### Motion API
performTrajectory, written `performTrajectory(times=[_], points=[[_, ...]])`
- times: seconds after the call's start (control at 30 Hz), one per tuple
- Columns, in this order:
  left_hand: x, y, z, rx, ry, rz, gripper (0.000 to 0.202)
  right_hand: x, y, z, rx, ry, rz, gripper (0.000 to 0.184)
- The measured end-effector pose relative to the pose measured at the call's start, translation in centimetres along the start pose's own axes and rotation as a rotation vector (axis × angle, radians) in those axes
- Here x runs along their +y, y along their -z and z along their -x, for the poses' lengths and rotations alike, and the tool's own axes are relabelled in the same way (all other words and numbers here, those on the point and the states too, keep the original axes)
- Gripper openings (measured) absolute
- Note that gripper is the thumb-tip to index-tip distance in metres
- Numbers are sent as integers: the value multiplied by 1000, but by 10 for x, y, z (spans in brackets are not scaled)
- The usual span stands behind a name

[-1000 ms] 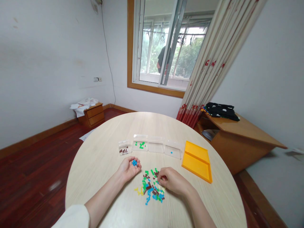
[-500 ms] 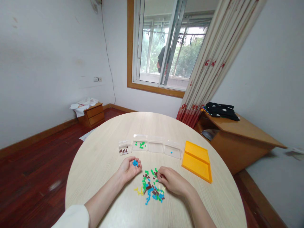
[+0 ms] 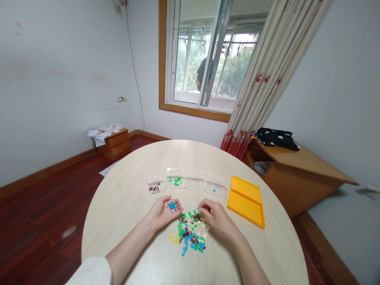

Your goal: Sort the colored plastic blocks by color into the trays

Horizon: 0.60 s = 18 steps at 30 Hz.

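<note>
My left hand (image 3: 164, 211) rests palm up on the round wooden table (image 3: 124, 198), cupped around a few small blue pieces (image 3: 172, 205). My right hand (image 3: 214, 217) hovers over the right side of a pile of small coloured pieces (image 3: 188, 233). Its fingers are curled in a pinch, and what they hold is too small to make out. Behind the pile stands a row of clear boxes: one with brown pieces (image 3: 156, 185), one with green pieces (image 3: 175, 179), an empty-looking one (image 3: 194, 181) and one with a single blue piece (image 3: 216, 187).
An orange two-part tray (image 3: 246, 201) lies to the right of the boxes. A wooden desk with dark cloth (image 3: 299, 162) stands right of the table, a small bedside cabinet (image 3: 114, 142) at the far left. A person shows outside the window (image 3: 203, 75).
My right hand has lifted from the pile's right edge and moved a little up and away. My left hand has shifted slightly right, closer to the pile, still cupping the blue pieces.
</note>
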<state>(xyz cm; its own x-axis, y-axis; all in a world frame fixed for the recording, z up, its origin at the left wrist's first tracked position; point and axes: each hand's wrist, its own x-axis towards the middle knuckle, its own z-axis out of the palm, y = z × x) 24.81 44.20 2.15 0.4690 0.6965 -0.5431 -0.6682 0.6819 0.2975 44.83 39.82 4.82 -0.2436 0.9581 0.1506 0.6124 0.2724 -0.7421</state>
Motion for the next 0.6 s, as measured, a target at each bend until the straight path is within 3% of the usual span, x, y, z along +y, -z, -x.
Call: performTrajectory(times=[0.13,0.27,0.47,0.6], points=[[-11,-7,6,-117,111,-74,28,-10,-11,-3,161,72,-63,15],[-21,-13,9,-158,149,-58,29,-16,-22,-2,115,162,-91,16],[-20,-14,7,-13,65,64,13,-18,-13,0,137,168,-68,17],[-9,-11,5,71,11,152,21,-14,-8,3,-75,87,-6,14]])
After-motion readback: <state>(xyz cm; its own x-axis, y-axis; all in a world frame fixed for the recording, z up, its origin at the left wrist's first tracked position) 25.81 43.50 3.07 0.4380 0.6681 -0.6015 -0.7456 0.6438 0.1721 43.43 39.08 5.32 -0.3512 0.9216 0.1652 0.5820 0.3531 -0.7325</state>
